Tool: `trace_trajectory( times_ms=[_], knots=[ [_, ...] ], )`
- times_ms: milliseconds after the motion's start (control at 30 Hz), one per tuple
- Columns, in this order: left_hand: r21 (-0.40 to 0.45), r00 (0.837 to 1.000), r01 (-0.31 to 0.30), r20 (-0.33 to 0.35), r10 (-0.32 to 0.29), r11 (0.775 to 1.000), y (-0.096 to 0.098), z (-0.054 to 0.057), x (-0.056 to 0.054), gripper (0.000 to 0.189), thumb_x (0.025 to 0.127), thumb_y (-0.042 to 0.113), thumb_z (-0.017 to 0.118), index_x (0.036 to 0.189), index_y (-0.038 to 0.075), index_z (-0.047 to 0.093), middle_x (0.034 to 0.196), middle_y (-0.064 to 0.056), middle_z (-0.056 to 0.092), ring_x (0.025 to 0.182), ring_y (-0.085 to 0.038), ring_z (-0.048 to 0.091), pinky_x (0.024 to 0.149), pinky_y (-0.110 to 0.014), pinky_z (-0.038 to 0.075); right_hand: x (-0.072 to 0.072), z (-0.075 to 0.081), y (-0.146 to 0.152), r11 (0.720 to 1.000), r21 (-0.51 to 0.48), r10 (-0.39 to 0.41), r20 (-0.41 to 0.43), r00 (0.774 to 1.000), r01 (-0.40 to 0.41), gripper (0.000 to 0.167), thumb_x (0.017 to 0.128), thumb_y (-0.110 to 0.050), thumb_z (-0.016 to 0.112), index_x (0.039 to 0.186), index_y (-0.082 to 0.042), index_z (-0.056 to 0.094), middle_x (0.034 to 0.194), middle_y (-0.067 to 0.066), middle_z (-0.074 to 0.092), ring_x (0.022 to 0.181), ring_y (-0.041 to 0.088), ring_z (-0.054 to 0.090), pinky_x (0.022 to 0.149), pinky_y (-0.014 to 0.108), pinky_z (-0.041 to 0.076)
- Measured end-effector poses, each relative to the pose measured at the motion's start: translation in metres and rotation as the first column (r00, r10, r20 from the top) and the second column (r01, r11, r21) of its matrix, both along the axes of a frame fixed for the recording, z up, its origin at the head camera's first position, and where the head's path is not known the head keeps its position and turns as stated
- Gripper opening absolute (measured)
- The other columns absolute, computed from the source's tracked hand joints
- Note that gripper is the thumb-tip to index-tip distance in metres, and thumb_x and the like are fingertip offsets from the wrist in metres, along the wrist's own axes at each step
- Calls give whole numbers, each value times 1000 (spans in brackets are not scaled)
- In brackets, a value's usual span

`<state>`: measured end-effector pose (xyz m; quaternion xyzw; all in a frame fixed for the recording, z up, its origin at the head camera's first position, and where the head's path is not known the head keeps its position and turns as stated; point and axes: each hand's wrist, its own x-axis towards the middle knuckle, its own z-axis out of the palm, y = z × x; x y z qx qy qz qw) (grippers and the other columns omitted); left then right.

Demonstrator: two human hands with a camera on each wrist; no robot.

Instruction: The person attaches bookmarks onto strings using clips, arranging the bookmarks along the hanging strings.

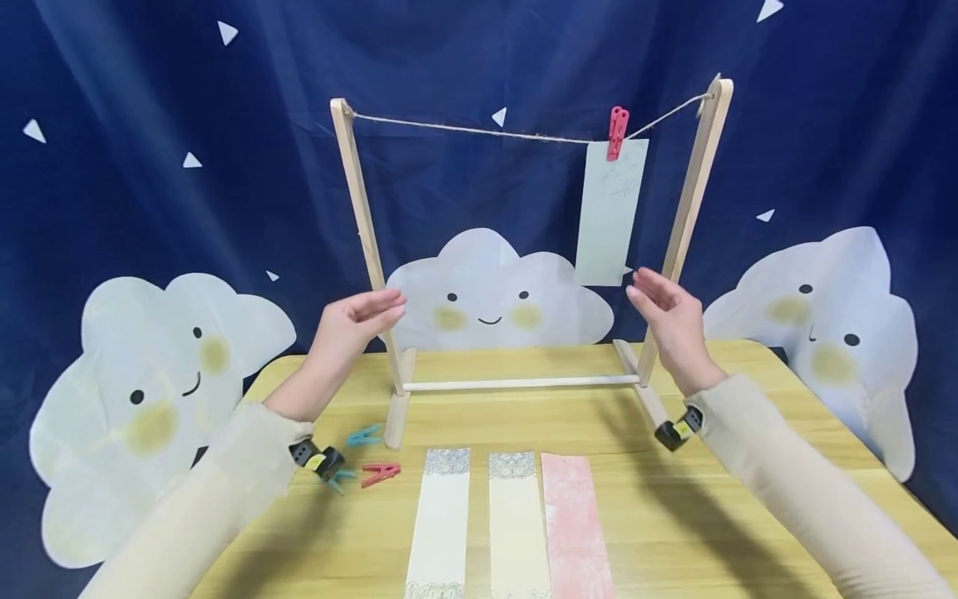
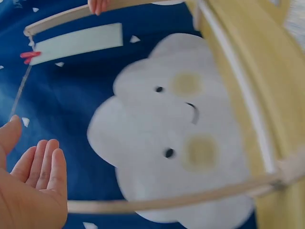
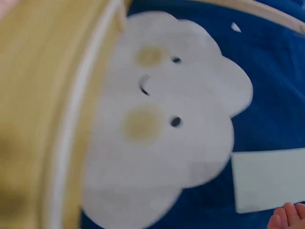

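Note:
A pale green paper strip (image 1: 609,216) hangs near the right end of a string (image 1: 464,130), clipped there by a red clothespin (image 1: 617,133). The string spans two posts of a wooden frame (image 1: 692,187). My left hand (image 1: 352,324) is raised beside the left post, fingers fairly straight, holding nothing; its palm shows in the left wrist view. By the right post, just below the hanging strip's lower corner, my right hand (image 1: 669,324) is held up with relaxed fingers and nothing in them. Only its fingertips (image 3: 288,214) appear in the right wrist view.
On the wooden table (image 1: 329,541) lie a white strip (image 1: 440,524), a cream strip (image 1: 518,524) and a pink strip (image 1: 576,524). Left of them are a red clothespin (image 1: 381,474) and blue clothespins (image 1: 364,435). A white rod (image 1: 520,383) joins the frame's feet. Behind hangs a blue curtain (image 1: 464,50).

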<state>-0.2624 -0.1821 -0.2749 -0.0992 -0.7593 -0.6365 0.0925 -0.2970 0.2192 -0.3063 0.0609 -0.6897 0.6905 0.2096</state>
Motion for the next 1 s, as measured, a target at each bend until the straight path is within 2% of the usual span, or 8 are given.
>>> trace_trajectory(
  times_ms=[100, 233, 333, 467, 600, 800, 900, 1000],
  knots=[
    [-14, 1000, 0, 14, 0, 1000, -14, -17, 5, 47, 86, 18, 70, 124, -6, 57, 94, 20, 69, 94, 3, 63, 84, -15, 48, 13, -19, 3, 997, 59, 48, 33, 998, -50, 50, 88, -17, 67, 130, 4, 51, 104, -18, 64, 98, -3, 58, 84, 9, 45],
    [-21, 999, 20, 47, -19, 1000, -34, -43, 11, 45, 87, 15, 68, 124, -7, 56, 95, 19, 69, 94, 3, 63, 84, -15, 48, 31, -44, 6, 983, 145, 96, 114, 989, -112, 51, 90, -20, 65, 130, 7, 49, 107, -19, 65, 95, -7, 58, 84, 9, 44],
    [-76, 996, 35, 87, -28, 997, -49, -64, 16, 45, 88, 18, 68, 125, -6, 56, 105, 7, 70, 95, 3, 63, 84, -15, 48, 44, -63, 7, 967, 205, 112, 200, 973, -153, 53, 91, -25, 64, 131, 7, 49, 121, 2, 64, 95, -9, 57, 85, 9, 43],
    [-162, 990, 68, 132, -47, 984, -71, -89, 23, 49, 88, 21, 68, 125, -7, 55, 117, -9, 66, 96, 1, 62, 84, -16, 48, 58, -86, 3, 945, 254, 130, 282, 950, -205, 51, 92, -24, 62, 129, 8, 49, 129, 26, 52, 94, -9, 57, 85, 10, 43],
    [-204, 982, 100, 179, -64, 974, -92, -111, 30, 47, 88, 19, 67, 124, -9, 55, 116, -8, 66, 96, 2, 62, 84, -15, 48, 69, -105, -3, 933, 242, 169, 356, 919, -265, 48, 91, -17, 63, 127, 10, 50, 127, 28, 53, 93, -7, 58, 85, 12, 45],
    [-240, 968, 133, 239, -74, 962, -111, -130, 35, 46, 86, 18, 70, 121, -8, 58, 116, -10, 66, 97, 4, 61, 83, -15, 47, 85, -127, -7, 921, 208, 203, 467, 860, -330, 49, 88, -14, 66, 125, 13, 50, 121, 26, 59, 98, 12, 63, 83, 15, 47],
    [-247, 962, 168, 250, -105, 954, -117, -136, 37, 44, 86, 14, 69, 120, -11, 57, 117, -18, 64, 95, 1, 63, 82, -15, 48, 94, -134, -8, 913, 209, 210, 494, 844, -350, 46, 86, -10, 67, 122, 15, 52, 116, 25, 62, 100, 19, 64, 81, 15, 47],
    [-242, 949, 221, 276, -152, 945, -123, -143, 38, 45, 86, 12, 69, 121, -13, 55, 118, -24, 62, 93, -3, 65, 81, -16, 49, 103, -137, -10, 907, 219, 211, 506, 836, -361, 45, 84, -6, 68, 120, 16, 53, 114, 26, 62, 97, 20, 63, 79, 15, 48]
  ],
)
